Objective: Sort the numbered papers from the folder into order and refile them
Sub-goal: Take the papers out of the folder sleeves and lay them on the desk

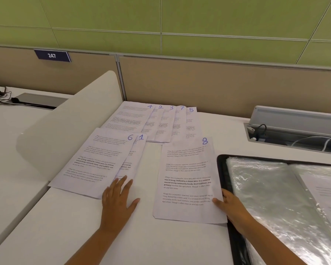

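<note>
A white laminate desk (pixel 145 236) carries everything. At four o'clock lies an open black folder of clear plastic sleeves (pixel 271 190). Printed white sheets numbered 4, 2, 3, 7, 5 (pixel 160 121) fan out at twelve o'clock; sheets 6 and 1 (pixel 95 161) overlap at ten. Sheet 8 (pixel 187 180) sits central — the right hand (pixel 231 205) pinches its right edge. The left hand (pixel 118 199) rests flat, fingers spread, fingertips on sheets 6 and 1.
</note>
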